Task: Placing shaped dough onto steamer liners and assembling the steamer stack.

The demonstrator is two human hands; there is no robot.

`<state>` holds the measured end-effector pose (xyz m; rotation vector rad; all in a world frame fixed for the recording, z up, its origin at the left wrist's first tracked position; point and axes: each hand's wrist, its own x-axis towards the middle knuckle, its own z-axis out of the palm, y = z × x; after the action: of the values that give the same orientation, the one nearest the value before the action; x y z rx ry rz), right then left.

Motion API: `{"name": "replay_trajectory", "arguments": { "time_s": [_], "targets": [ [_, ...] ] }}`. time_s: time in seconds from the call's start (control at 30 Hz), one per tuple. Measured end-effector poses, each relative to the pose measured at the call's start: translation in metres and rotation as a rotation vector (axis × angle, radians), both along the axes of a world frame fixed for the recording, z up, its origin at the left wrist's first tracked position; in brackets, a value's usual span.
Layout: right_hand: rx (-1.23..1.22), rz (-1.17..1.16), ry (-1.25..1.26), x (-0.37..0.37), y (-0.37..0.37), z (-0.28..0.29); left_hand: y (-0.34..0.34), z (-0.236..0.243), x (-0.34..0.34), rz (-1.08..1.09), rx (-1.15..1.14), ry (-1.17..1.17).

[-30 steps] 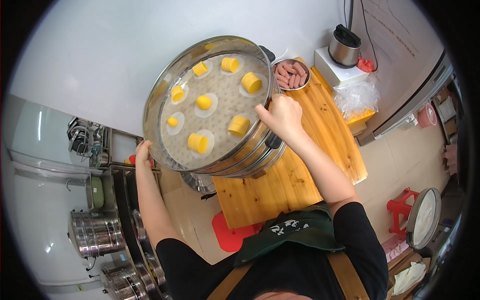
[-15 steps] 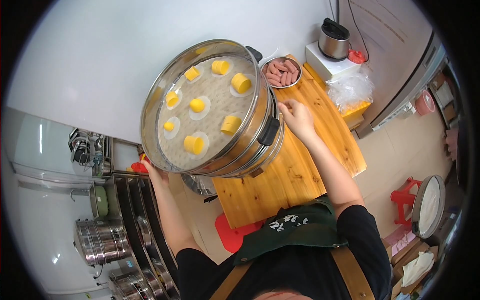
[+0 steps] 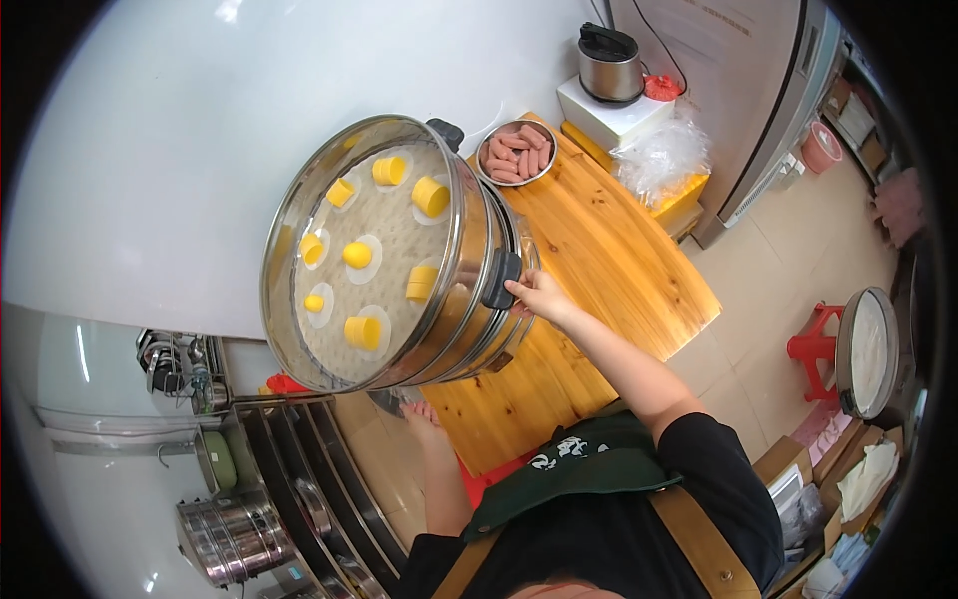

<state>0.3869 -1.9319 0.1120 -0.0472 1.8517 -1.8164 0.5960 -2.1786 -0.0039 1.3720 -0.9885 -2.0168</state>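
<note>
A stack of round metal steamer tiers (image 3: 439,329) stands on the wooden table. On the top tier's perforated base, several yellow dough-like pieces (image 3: 431,196), mostly stubby cylinders, sit on round white papers (image 3: 370,263). My right hand (image 3: 540,296) is closed at the black side handle (image 3: 502,280) of a tier, its thumb against it. Below the stack's near left side, by the table's left edge, my left hand (image 3: 425,419) appears open and holds nothing that I can see; its fingers show only in part.
A metal bowl (image 3: 492,176) of pink sausages (image 3: 521,150) stands on the wooden table (image 3: 619,260) behind the stack. A lidded metal pot (image 3: 611,68) sits on a white box, beside clear plastic bags (image 3: 661,155). Left is a rack (image 3: 289,439); right, a red stool (image 3: 816,349).
My left hand has left the steamer's left rim and come down nearer my body. My right hand has moved from beside the stack onto the black handle. The whole view has shifted.
</note>
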Motion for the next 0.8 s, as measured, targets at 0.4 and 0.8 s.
{"name": "replay_trajectory", "arguments": {
  "time_s": [0.4, 0.8],
  "targets": [
    [-0.098, -0.091, -0.043, 0.001, -0.004, 0.005, -0.107, 0.083, -0.101, 0.111, -0.051, 0.231],
    [-0.097, -0.128, -0.002, 0.002, -0.006, -0.005, -0.120, 0.054, -0.107, 0.113, -0.022, 0.160]
  ]
}}
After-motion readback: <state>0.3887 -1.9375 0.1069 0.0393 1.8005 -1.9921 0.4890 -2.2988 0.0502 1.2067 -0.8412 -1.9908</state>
